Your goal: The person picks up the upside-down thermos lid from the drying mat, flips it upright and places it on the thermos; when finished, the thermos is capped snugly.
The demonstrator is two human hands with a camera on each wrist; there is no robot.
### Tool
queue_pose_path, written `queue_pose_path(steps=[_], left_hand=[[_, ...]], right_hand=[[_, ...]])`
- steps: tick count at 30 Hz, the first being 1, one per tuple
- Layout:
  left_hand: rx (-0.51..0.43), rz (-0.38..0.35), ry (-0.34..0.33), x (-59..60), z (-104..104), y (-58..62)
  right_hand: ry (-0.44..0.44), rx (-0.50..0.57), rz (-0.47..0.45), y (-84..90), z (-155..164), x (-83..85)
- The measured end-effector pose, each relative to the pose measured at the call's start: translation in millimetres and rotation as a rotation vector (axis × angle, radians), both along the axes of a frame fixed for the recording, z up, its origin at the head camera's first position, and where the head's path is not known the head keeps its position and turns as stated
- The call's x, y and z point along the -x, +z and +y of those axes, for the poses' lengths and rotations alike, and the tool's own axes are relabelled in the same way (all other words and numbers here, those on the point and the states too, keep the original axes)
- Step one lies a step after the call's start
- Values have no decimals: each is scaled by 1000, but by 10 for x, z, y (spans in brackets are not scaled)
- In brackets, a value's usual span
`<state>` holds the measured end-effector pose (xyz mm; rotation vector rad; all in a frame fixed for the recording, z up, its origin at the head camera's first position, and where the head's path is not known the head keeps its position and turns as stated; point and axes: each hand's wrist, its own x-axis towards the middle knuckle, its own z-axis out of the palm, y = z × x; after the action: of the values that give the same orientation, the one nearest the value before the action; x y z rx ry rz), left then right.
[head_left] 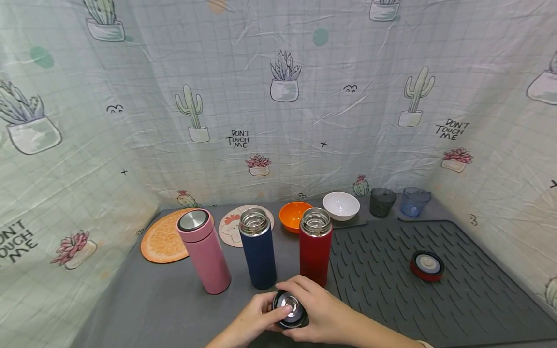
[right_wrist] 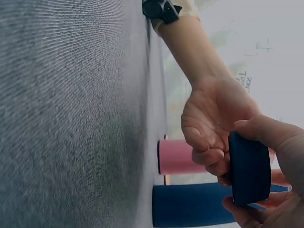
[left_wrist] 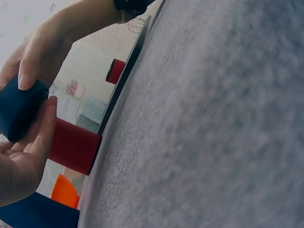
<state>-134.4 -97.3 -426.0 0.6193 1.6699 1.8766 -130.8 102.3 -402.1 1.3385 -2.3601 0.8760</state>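
A dark blue bottle lid is held low in front of the bottles, its silvery inner side facing up. My right hand grips its rim from the right, thumb and fingers on opposite sides. From the left, my left hand pinches it, the thumb across the inner side. In the right wrist view the left hand's fingers curl against the lid. Just beyond stand a blue bottle and a red bottle, both uncapped. A pink bottle with its cap on stands further left.
A red lid lies upside down on the dark ribbed mat at right. Behind are an orange bowl, a white bowl, a dark cup, a blue cup and two round mats, one an orange-slice mat.
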Motion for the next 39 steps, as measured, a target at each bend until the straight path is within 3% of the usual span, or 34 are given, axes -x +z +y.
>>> queue_pose_path(steps=[6,9,11,14,17,20,24,27,31,39], left_hand=[[33,-6,73,3,-24,33],[81,67,133,12,-39,82],[136,156,192,12,-53,132],[243,360,302,-6,-76,215],[344,642,425,-36,-98,267],[320,950,504,-39,-105,262],[174,1264,486,-5,-93,235],[108,1401,455,10,-65,233],[57,1504,452,20,-34,222],[93,1522,476,28,-49,236]], right_hand=[[-3,0,-78,-6,-50,-1],[-15,34,-161,-2,-32,8],[-40,64,-233,11,-9,13],[-87,113,-345,36,34,24],[-99,160,-430,46,63,38],[-75,198,-489,38,70,54],[-40,240,-565,48,39,65],[15,283,-587,67,2,64],[82,324,-601,81,-42,55],[86,353,-612,105,-86,45]])
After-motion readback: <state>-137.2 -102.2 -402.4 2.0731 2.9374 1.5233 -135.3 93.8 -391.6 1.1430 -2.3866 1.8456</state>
